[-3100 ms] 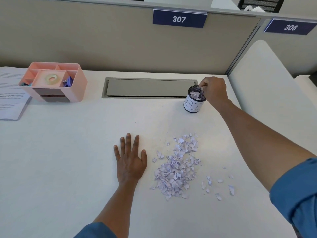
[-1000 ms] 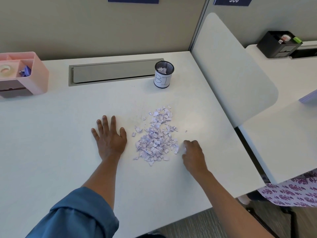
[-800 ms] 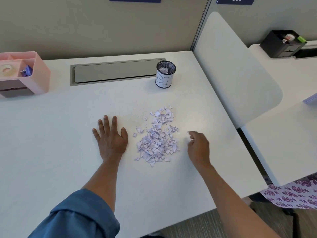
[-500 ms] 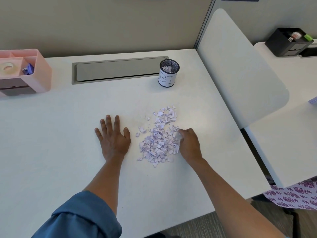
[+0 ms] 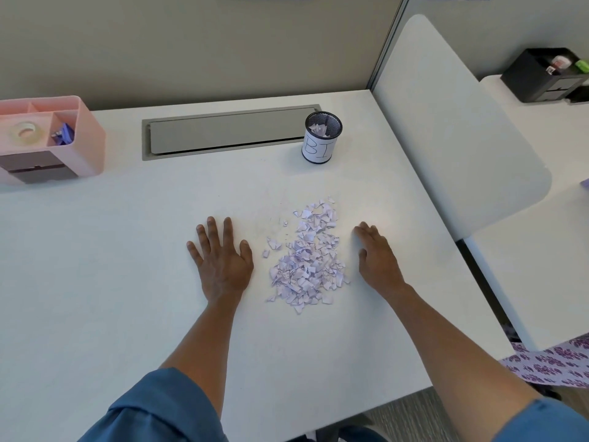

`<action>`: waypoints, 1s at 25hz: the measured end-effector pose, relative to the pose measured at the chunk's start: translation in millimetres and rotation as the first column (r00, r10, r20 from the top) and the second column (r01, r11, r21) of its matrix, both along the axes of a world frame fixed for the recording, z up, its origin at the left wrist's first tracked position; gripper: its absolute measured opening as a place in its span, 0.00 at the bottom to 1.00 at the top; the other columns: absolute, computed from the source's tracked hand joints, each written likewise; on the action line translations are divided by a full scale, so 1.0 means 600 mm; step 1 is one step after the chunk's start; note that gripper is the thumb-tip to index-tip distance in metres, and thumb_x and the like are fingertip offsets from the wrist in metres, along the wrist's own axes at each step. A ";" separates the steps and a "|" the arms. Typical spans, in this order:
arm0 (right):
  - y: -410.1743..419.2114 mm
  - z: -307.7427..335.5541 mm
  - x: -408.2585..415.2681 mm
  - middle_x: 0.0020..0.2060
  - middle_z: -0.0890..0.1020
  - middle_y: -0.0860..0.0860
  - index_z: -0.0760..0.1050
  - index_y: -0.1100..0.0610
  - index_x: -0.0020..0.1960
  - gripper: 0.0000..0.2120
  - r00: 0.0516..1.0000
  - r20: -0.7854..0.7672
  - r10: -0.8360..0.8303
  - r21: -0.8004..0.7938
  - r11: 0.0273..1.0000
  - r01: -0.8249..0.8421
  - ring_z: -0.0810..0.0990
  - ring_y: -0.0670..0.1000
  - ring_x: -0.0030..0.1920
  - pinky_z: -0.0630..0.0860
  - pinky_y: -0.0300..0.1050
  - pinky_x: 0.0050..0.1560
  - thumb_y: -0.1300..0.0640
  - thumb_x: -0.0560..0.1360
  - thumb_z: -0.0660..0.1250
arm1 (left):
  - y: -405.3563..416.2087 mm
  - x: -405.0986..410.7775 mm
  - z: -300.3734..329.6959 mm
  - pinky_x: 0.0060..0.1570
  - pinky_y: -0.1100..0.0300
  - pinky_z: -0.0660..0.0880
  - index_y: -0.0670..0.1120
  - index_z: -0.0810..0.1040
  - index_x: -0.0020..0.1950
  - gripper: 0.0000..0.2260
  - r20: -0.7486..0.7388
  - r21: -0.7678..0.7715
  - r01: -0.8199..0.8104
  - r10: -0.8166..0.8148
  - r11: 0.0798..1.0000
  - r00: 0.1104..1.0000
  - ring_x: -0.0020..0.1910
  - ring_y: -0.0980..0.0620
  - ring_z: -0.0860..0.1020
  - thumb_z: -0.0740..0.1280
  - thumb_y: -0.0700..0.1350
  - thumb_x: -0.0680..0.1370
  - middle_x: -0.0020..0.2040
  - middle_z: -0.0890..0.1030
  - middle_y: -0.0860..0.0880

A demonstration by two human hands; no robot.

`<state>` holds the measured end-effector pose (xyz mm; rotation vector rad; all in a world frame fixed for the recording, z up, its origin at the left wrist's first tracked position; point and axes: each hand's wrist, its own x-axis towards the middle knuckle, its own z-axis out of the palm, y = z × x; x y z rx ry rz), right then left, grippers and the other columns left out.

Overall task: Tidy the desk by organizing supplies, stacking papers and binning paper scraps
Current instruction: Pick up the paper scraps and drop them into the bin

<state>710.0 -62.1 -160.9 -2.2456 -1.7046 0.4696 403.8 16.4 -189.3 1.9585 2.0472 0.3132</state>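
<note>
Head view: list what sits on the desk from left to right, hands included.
pink organizer → left hand → pile of paper scraps → right hand. The mesh bin stands behind the pile, so I leave it out.

Your right hand (image 5: 377, 260), which three seconds ago was over the mesh bin (image 5: 322, 137) at the far side of the desk (image 5: 95, 266), now lies on the desktop just right of the pile of paper scraps (image 5: 307, 260), fingers extended. Half a second ago that hand was curled at the pile's right edge, touching the scraps; it now sits slightly clear of them. The stray scraps that lay scattered to the right of the pile three seconds ago are gone from that spot, and the pile itself looks more gathered. Your view has swung right and down, pushing the pink organizer (image 5: 47, 138) to the left edge.
</note>
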 end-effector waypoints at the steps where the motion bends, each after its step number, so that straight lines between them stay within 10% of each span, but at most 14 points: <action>1: 0.002 -0.004 0.005 0.76 0.65 0.57 0.65 0.61 0.75 0.27 0.999 0.008 0.035 -0.008 0.999 -0.035 0.60 0.58 0.77 0.56 0.50 0.76 0.70 0.77 0.57 | 0.000 -0.001 0.000 0.78 0.39 0.42 0.51 0.55 0.82 0.28 -0.005 -0.005 0.001 -0.001 1.000 1.000 0.82 0.43 0.47 0.54 0.55 0.82 0.83 0.51 0.45; 11: 0.035 -0.040 0.036 0.79 0.59 0.52 0.57 0.57 0.79 0.26 0.964 0.179 0.195 0.012 0.980 -0.200 0.56 0.56 0.78 0.52 0.57 0.78 0.53 0.81 0.49 | 0.010 0.054 0.041 0.78 0.42 0.52 0.47 0.62 0.80 0.25 -0.009 -0.120 -0.054 0.053 0.991 0.999 0.81 0.40 0.52 0.59 0.51 0.83 0.82 0.57 0.43; 18: 0.052 -0.044 0.034 0.79 0.58 0.53 0.55 0.57 0.79 0.28 0.954 0.227 0.196 0.018 0.978 -0.205 0.57 0.56 0.78 0.53 0.59 0.77 0.50 0.81 0.47 | -0.008 0.176 0.082 0.76 0.49 0.60 0.50 0.62 0.80 0.27 0.100 -0.106 0.239 -0.228 0.965 0.968 0.79 0.47 0.59 0.64 0.52 0.82 0.81 0.60 0.49; 25: 0.051 -0.045 0.034 0.79 0.57 0.52 0.54 0.56 0.80 0.28 0.957 0.225 0.182 0.026 0.981 -0.193 0.55 0.55 0.79 0.51 0.58 0.78 0.51 0.81 0.52 | 0.033 0.245 0.087 0.72 0.49 0.65 0.54 0.63 0.79 0.27 -0.089 -0.139 0.462 -0.476 0.876 0.875 0.78 0.48 0.60 0.66 0.50 0.81 0.81 0.59 0.51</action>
